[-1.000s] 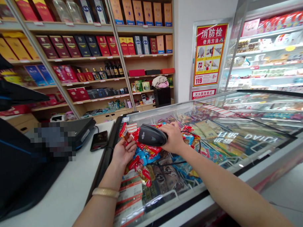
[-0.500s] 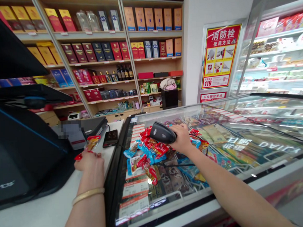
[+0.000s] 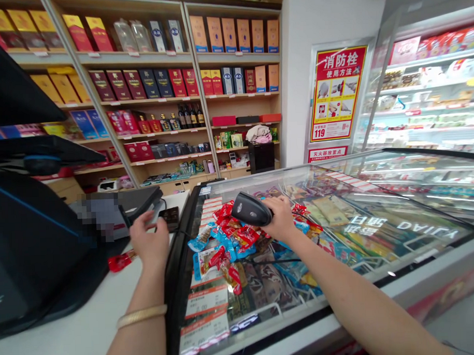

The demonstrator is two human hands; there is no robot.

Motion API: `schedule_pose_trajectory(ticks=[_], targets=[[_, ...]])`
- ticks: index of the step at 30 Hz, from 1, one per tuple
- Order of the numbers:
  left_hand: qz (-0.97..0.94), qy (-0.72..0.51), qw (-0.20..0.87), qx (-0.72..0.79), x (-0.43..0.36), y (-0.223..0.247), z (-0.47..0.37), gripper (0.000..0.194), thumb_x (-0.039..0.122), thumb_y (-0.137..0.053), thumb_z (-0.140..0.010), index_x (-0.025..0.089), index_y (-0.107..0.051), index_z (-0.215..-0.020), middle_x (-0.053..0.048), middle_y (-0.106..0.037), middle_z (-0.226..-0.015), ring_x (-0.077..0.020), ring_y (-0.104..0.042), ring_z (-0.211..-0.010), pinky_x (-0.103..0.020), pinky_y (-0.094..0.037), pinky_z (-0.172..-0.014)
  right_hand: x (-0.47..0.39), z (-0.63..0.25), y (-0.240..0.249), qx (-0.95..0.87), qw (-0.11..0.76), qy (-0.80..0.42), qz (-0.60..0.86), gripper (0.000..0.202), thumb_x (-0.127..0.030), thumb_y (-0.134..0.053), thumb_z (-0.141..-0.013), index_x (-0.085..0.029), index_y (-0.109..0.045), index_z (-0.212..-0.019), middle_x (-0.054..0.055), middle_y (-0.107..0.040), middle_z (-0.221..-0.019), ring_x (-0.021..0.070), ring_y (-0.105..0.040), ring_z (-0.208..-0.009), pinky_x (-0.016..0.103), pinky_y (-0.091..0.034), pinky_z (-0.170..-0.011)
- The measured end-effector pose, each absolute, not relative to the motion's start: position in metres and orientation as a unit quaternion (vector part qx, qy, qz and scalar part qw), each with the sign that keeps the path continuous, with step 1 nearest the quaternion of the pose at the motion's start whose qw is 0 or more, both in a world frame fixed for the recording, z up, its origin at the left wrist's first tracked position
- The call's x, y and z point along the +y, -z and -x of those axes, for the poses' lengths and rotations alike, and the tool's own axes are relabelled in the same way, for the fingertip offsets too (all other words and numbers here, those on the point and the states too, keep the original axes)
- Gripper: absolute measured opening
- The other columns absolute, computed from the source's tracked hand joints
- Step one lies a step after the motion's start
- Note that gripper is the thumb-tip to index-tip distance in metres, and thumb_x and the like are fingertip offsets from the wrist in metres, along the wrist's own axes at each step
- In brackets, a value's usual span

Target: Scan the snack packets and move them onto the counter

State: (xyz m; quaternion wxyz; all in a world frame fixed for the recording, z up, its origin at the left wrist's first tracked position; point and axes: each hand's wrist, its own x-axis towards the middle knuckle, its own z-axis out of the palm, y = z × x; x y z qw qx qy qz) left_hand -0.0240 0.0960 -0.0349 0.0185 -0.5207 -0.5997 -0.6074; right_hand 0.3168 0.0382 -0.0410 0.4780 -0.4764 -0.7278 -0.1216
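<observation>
My right hand (image 3: pixel 279 217) grips a black barcode scanner (image 3: pixel 251 209) above the glass freezer lid. Beneath and around the scanner lies a pile of small snack packets (image 3: pixel 245 237) in red and blue wrappers. My left hand (image 3: pixel 149 237), a gold bangle (image 3: pixel 142 316) on its wrist, is over the white counter with fingers apart and nothing visible in them. Beside it on the counter rests a red snack packet (image 3: pixel 121 261), partly hidden by the hand. A dark phone (image 3: pixel 169 219) lies just beyond the left fingers.
A black checkout terminal (image 3: pixel 33 246) stands on the counter (image 3: pixel 82 328) at left. The glass-topped freezer (image 3: pixel 380 268) fills the right side, with packaged goods inside. Shelves of boxed bottles (image 3: pixel 148 85) line the back wall, and a lit display cooler (image 3: pixel 432 88) stands far right.
My left hand has let go of the red packet, which now lies on the counter, and its fingers have opened. My right hand still holds the scanner over the pile.
</observation>
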Motion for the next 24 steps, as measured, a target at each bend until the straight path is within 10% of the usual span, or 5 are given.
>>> schedule_pose_trajectory(ticks=[10,18,24], targets=[[0.68,0.103,0.002,-0.726,0.083,0.04,-0.02,0.046,0.052,-0.083,-0.057,0.026,-0.08,-0.095,-0.016,-0.059,-0.142,-0.0464,-0.047,-0.134,-0.053,-0.045,-0.101,0.036,-0.314,0.041,-0.731,0.469,0.115,0.482,0.03,-0.038,-0.073,-0.068,-0.023,-0.072,-0.094,0.006,-0.075,-0.088,0.0236,-0.061,-0.083,0.039,-0.03,-0.085],[0.672,0.254,-0.063,-0.693,0.089,0.038,-0.013,0.019,0.031,-0.07,-0.07,0.022,-0.069,-0.087,-0.009,-0.074,-0.091,-0.0288,-0.069,-0.091,-0.036,-0.051,-0.079,0.035,-0.314,0.041,-0.731,0.467,0.117,0.483,0.027,-0.037,-0.071,-0.069,-0.023,-0.072,-0.092,0.005,-0.073,-0.083,0.0233,-0.06,-0.081,0.039,-0.03,-0.085],[0.49,0.599,-0.218,-0.595,0.091,0.038,-0.017,0.042,0.037,-0.081,-0.055,0.019,-0.064,-0.089,-0.003,-0.069,-0.074,-0.0208,-0.065,-0.067,-0.034,-0.054,-0.064,0.034,-0.315,0.04,-0.733,0.46,0.122,0.486,0.03,-0.039,-0.071,-0.069,-0.023,-0.072,-0.094,0.006,-0.074,-0.088,0.0249,-0.062,-0.086,0.039,-0.03,-0.085]])
